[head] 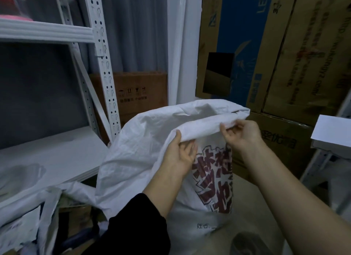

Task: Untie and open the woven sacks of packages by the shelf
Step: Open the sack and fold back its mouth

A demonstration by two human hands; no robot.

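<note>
Standing by the lower front edge of the white metal shelf [57, 159]: tall white woven plastic sack with dark red printed characters [144, 159], mouth folded over at the top, no tie visible. Left hand [180, 156] and right hand [241, 135] both pinching the folded rim, fingers curled under the fabric. Probably handling as thin, crinkly and slippery, light at the mouth, weight of contents impossible to tell; gripping best along that doubled rim, pulling the edges apart.

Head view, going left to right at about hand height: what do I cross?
White shelf board → woven sack → left hand → right hand → cardboard box → white box.
</note>
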